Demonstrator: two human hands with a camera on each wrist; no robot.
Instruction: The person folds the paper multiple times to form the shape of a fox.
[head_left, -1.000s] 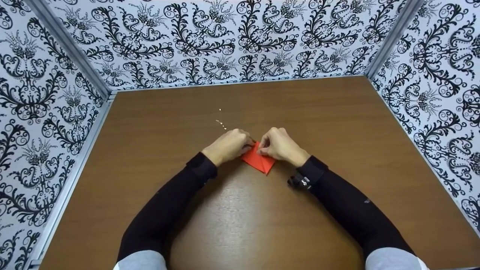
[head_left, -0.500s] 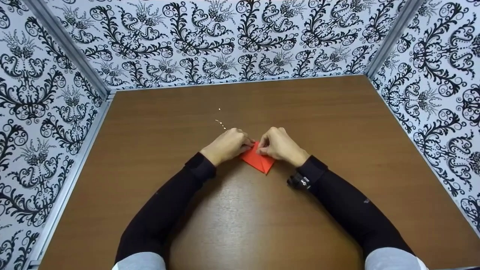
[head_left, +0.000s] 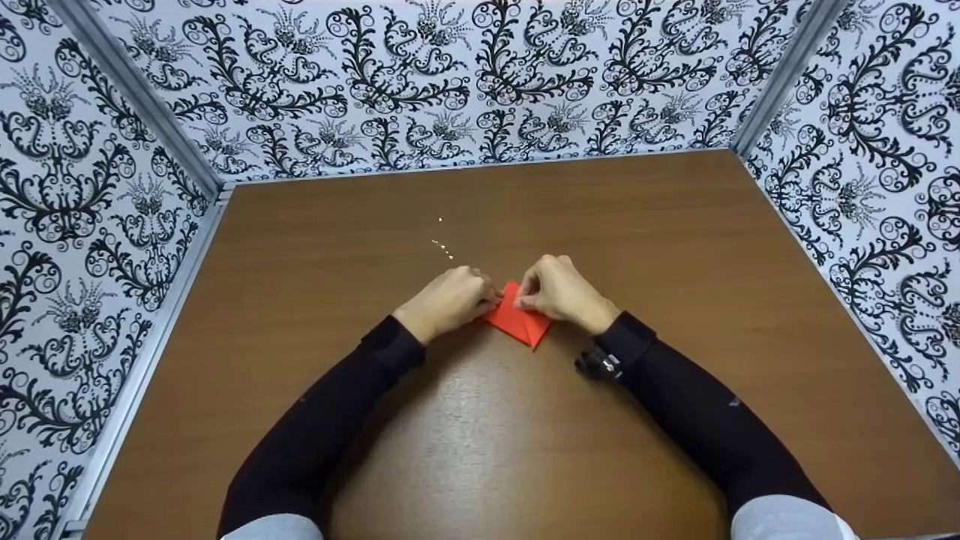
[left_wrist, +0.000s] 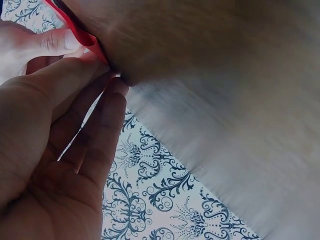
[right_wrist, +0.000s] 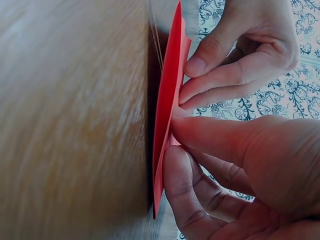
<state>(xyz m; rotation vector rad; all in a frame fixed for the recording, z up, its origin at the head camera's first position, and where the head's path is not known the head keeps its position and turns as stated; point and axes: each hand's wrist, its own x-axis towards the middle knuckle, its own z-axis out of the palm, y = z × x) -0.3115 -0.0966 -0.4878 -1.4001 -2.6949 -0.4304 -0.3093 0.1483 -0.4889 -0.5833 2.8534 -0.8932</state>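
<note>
A small piece of folded red paper (head_left: 517,322) lies on the table between my two hands, one corner toward me. A crease runs down to that corner. My left hand (head_left: 455,296) pinches its left edge with thumb and fingertips. In the left wrist view, the red paper (left_wrist: 82,37) shows a rolled, doubled edge by the thumb. From the right, my right hand (head_left: 562,292) pinches a fold near the middle of the paper with thumb and index finger. Seen edge-on in the right wrist view, the paper's layers (right_wrist: 167,110) stand slightly apart, with both hands' fingertips against one side.
The brown wooden table (head_left: 600,217) has patterned panels (head_left: 450,82) behind it and at both sides, set in grey metal rails (head_left: 139,94). Several tiny bright specks (head_left: 442,247) show on the tabletop beyond my left hand. A dark wrist device (head_left: 600,364) sits at the right cuff.
My left hand has slid slightly left and toward me along the paper's edge, so more of its far corner shows. The right hand and the paper have hardly moved.
</note>
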